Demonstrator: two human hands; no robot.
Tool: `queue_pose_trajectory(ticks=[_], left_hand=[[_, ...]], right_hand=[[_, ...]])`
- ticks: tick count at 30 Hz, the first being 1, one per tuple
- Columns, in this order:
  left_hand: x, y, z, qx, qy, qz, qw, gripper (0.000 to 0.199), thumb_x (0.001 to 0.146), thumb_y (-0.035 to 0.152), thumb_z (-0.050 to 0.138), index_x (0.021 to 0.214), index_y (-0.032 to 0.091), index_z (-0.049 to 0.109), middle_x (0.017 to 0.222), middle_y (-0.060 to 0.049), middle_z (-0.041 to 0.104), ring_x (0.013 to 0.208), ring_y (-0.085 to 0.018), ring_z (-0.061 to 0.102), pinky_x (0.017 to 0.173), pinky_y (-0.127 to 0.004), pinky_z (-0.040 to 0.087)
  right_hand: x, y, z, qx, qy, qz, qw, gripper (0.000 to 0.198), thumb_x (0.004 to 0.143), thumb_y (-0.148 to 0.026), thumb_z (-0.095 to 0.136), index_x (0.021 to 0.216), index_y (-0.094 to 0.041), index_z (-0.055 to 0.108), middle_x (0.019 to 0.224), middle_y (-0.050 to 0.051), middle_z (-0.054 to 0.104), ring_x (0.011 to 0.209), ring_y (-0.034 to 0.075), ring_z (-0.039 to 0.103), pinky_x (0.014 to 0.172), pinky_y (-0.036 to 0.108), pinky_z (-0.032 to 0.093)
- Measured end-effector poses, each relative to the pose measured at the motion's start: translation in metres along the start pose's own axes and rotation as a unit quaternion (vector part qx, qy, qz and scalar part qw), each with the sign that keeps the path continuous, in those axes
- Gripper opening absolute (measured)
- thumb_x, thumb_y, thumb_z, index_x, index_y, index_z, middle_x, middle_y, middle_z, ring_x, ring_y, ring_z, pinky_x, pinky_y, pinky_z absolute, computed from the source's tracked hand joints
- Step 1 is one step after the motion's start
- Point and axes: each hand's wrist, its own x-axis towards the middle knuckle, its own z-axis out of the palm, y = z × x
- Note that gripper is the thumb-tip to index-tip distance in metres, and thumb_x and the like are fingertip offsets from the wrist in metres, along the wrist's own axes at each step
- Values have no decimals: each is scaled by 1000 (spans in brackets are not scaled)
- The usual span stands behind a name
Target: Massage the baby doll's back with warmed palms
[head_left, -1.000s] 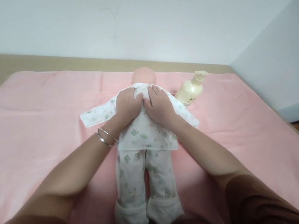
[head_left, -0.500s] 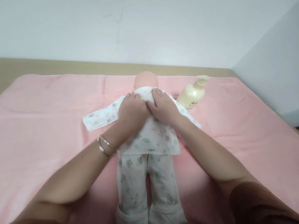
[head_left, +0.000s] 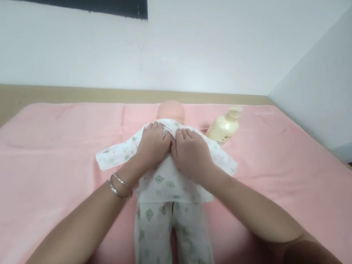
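A baby doll lies stretched out with its bald head (head_left: 170, 111) at the far end and no face showing. It wears a white printed shirt (head_left: 170, 189) and matching trousers (head_left: 154, 238) with turned-up cuffs. On the left upper part of the shirt rests my left hand (head_left: 155, 145), fingers laid over the cloth and pointing toward the head. My right hand (head_left: 191, 151) lies flat on the right upper part, its thumb close to the left one at the middle. Both thumb tips are partly hidden. Sleeves spread out to each side.
Beside the doll's right-hand sleeve, a cream pump bottle (head_left: 224, 128) leans or lies on the pink sheet (head_left: 53, 165). A tan edge (head_left: 70, 92) runs along the white wall (head_left: 209, 36) behind. A dark frame (head_left: 107, 4) is on that wall.
The view has tilted up, showing more of the dark frame. My right hand has slid slightly toward me along the shirt; my left hand stays near the shoulder.
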Motion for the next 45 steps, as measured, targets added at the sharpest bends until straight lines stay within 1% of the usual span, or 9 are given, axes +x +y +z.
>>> queue_pose_trajectory(ticks=[6, 15, 20, 23, 28, 31, 35, 41, 45], left_hand=[[-1, -1, 2, 26, -8, 3, 1000, 32, 94, 16, 34, 77, 15, 61, 93, -15, 65, 95, -28, 59, 93, -47, 51], [-11, 18, -14, 93, -52, 2, 994, 39, 95, 13, 32, 97, 5, 70, 109, -23, 69, 110, -34, 63, 109, -51, 47], [-18, 39, -30, 143, -146, 12, 979, 46, 90, 8, 37, 125, -8, 63, 136, -33, 60, 131, -40, 57, 117, -49, 43], [-15, 38, -35, 151, -173, 44, 972, 42, 92, 12, 41, 120, -4, 68, 132, -30, 64, 130, -39, 59, 120, -49, 40], [-4, 18, -27, 91, -117, 36, 988, 33, 93, 12, 39, 91, 7, 71, 110, -21, 71, 111, -33, 64, 110, -47, 49], [0, 9, -14, 8, -61, -58, 996, 29, 94, 15, 37, 88, 11, 65, 104, -17, 69, 105, -29, 63, 105, -47, 51], [-1, 12, -4, -45, -15, -125, 991, 26, 93, 18, 37, 96, 10, 62, 107, -17, 67, 109, -30, 61, 109, -48, 49], [-17, 35, -23, 62, -69, -35, 995, 38, 93, 13, 37, 116, -1, 63, 124, -26, 66, 124, -36, 60, 114, -50, 45], [-18, 42, -37, 75, -137, 5, 988, 36, 90, 8, 41, 114, 0, 66, 125, -25, 68, 127, -35, 61, 115, -47, 46]], right_hand=[[5, 5, 4, 48, -29, 8, 998, 46, 103, -31, 36, 127, -5, 65, 128, 19, 70, 126, 31, 63, 111, 44, 50], [18, 18, 15, 78, -94, 39, 992, 64, 100, -32, 36, 153, 3, 40, 162, 22, 39, 153, 33, 38, 130, 49, 32], [17, 23, 15, 71, -83, 10, 994, 65, 101, -37, 38, 152, 4, 41, 159, 22, 44, 150, 34, 42, 128, 49, 35], [14, 20, 16, 58, -52, 3, 997, 62, 102, -37, 39, 147, 4, 47, 151, 23, 53, 143, 36, 51, 124, 50, 40], [-4, 0, 9, 26, 17, -3, 1000, 45, 102, -28, 33, 123, -4, 65, 123, 23, 71, 118, 35, 65, 102, 50, 54], [-13, -9, 2, 0, 52, -36, 998, 40, 100, -22, 36, 121, -4, 65, 117, 23, 72, 112, 34, 66, 100, 48, 54], [-5, -2, -2, 31, -5, -29, 999, 35, 100, -20, 36, 104, -10, 69, 101, 15, 75, 100, 28, 67, 93, 41, 55], [18, 22, 18, 61, -42, 15, 997, 45, 103, -26, 30, 128, -3, 59, 138, 22, 63, 134, 32, 55, 116, 45, 43], [21, 27, 23, 54, -47, 8, 997, 41, 102, -27, 32, 120, -4, 61, 132, 24, 65, 125, 33, 60, 110, 46, 47]])
